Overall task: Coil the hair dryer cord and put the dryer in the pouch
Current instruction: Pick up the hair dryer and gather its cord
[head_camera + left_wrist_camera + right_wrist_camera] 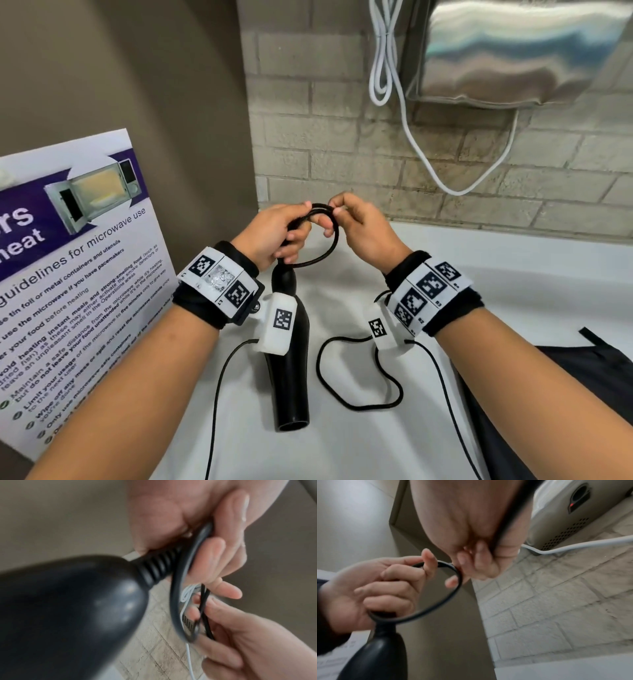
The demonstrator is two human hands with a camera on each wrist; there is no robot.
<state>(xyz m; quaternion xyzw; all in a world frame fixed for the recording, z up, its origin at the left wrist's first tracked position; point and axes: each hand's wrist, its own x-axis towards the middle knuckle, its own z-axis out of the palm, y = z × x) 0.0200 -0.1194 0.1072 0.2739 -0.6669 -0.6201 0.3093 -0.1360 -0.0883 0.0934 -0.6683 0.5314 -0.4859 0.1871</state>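
We see one black hair dryer (290, 373) hanging nozzle-down over the white counter (342, 452), one slack run of cord (356, 404) on the counter just right of it. One dark pouch (565, 383) lies at the right edge. Left hand (270, 236): fingers curled round the cord at the dryer's ribbed collar, holding one small loop. Right hand (363, 226): fingertips pinching the loop's top, touching the left hand. Left: one microwave poster (75, 260). Farthest: brick wall, one steel wall dryer (513, 54), one white cable (387, 68).
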